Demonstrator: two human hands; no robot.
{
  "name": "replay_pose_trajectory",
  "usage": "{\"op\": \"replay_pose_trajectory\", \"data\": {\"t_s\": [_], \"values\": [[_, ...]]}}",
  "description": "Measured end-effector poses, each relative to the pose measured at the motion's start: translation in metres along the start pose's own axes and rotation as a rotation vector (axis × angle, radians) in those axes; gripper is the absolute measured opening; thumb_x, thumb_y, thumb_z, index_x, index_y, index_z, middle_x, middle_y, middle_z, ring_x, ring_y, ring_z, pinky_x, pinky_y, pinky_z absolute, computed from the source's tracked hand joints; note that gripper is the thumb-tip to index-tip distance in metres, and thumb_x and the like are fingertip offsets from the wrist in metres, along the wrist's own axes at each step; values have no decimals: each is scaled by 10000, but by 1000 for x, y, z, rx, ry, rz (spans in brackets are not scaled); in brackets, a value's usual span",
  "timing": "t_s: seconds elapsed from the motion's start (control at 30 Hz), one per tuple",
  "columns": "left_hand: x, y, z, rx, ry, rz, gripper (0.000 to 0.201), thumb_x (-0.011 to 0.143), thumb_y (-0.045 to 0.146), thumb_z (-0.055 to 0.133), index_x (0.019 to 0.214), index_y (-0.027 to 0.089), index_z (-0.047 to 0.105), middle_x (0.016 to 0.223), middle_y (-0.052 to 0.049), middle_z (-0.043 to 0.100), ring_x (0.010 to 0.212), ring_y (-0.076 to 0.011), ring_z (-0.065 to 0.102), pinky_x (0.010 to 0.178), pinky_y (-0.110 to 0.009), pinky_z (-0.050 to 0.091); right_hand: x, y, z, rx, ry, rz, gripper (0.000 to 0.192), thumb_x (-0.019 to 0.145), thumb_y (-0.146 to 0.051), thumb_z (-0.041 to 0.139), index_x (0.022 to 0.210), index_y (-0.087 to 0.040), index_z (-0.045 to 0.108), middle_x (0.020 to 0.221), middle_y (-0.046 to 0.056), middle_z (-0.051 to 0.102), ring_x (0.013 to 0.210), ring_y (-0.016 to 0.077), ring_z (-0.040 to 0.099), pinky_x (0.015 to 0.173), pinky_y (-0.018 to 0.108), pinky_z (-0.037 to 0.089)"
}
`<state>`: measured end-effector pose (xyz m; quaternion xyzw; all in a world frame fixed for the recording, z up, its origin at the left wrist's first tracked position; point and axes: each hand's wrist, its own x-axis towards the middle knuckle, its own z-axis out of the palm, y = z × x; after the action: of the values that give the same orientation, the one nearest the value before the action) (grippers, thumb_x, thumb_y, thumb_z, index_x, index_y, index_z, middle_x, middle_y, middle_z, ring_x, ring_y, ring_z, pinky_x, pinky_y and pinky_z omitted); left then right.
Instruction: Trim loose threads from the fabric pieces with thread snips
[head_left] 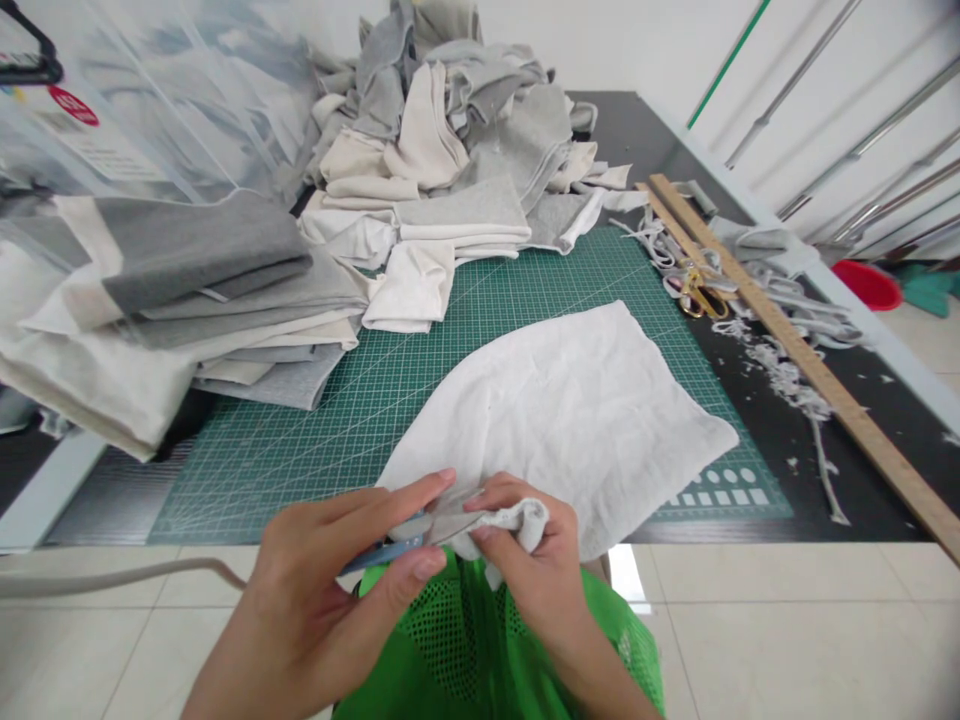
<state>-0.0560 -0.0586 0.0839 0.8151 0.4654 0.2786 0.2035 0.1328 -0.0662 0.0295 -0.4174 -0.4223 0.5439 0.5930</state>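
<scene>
A pair of small thread snips [391, 550] with blue handles sits in my left hand [330, 570], between the thumb and the fingers. Their blades point right, up against the near edge of a pale grey fabric piece [547, 410]. My right hand [536, 560] pinches that same edge, and a rolled bit of the cloth shows between thumb and fingers. The rest of the piece spreads over the green cutting mat [262, 460]. Whether the blades are closed on a thread is too small to tell.
Folded grey and cream fabrics [247, 290] are stacked at the left. A larger heap of cloth [480, 130] rises at the back. Along the right lie gold-handled scissors [701, 290], a long wooden ruler [810, 370] and fabric scraps [780, 370]. A clear plastic bin [150, 120] stands back left.
</scene>
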Motion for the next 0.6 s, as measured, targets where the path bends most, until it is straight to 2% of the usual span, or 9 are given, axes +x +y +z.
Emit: {"op": "replay_pose_trajectory", "data": {"t_s": [0.2, 0.4, 0.6], "values": [[-4, 3, 3, 1, -32, 2, 375, 958, 349, 622, 1332, 336, 598, 988, 51, 785, 755, -64, 727, 664, -142, 547, -1, 3, -2, -6, 3, 1, 56, 763, -156, 747, 761, -209, 767, 685, 6, 698, 600, 138, 597, 551, 256, 470], [-6, 5, 7, 36, -7, 32, 357, 955, 336, 622, 1311, 300, 622, 956, -2, 773, 728, -110, 723, 624, -207, 563, 0, 3, -2, 1, -17, 5, 87, 764, -133, 732, 737, -209, 767, 691, 4, 698, 605, 130, 602, 549, 244, 470], [-1, 8, 9, 37, 16, 48, 317, 948, 345, 635, 1261, 299, 637, 876, 1, 759, 627, -109, 690, 526, -215, 515, 0, 2, -1, -2, -19, -23, 122, 752, -99, 717, 737, -211, 765, 675, -8, 689, 599, 116, 601, 550, 228, 472]]}}
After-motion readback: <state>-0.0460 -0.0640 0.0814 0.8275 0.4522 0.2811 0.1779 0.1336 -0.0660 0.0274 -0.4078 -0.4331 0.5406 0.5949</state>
